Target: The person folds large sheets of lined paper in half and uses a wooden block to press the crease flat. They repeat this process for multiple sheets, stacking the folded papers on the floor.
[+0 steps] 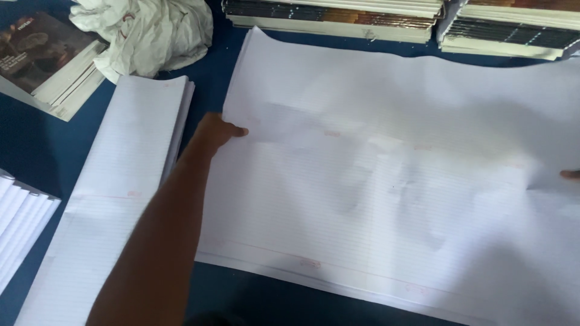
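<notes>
The left hand pinches the left edge of a big ruled sheet spread across the blue counter. Only a fingertip of the right hand shows, touching the sheet's right side; its grip cannot be told. A paper stack lies just left.

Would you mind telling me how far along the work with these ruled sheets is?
Done: a stack of ruled sheets lies at the left. In hand: the left hand and right hand hold the edges of a large ruled sheet. Left: that sheet is still spread flat.
</notes>
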